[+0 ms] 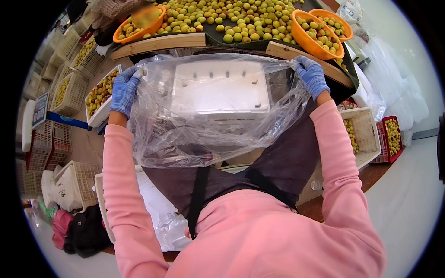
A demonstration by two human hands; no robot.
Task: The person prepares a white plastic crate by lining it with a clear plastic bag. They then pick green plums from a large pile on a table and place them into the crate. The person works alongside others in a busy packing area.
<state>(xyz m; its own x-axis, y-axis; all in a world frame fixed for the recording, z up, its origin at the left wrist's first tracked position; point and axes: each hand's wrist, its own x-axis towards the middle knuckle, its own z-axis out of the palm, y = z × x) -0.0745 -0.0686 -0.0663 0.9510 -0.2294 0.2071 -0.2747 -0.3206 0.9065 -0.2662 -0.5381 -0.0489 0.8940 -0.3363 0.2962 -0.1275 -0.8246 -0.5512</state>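
A clear plastic bag [194,144] is stretched wide in front of me, and it hangs in loose folds towards my thighs. My left hand [122,89], in a blue knitted glove, pinches its upper left corner. At the upper right corner, my right hand [311,75], gloved the same way, grips the film. Through the plastic I see a white foam box [220,91] with small slots along its surface, between my knees and the sorting table. Whether the film touches the box I cannot tell.
Yellow-green fruits [240,21] cover the table behind a wooden edge board [160,44]. Orange baskets [306,38] of fruit stand at its corners. A fruit-filled white box [100,93] and a digital scale [39,110] are left; a white crate [366,135] is right.
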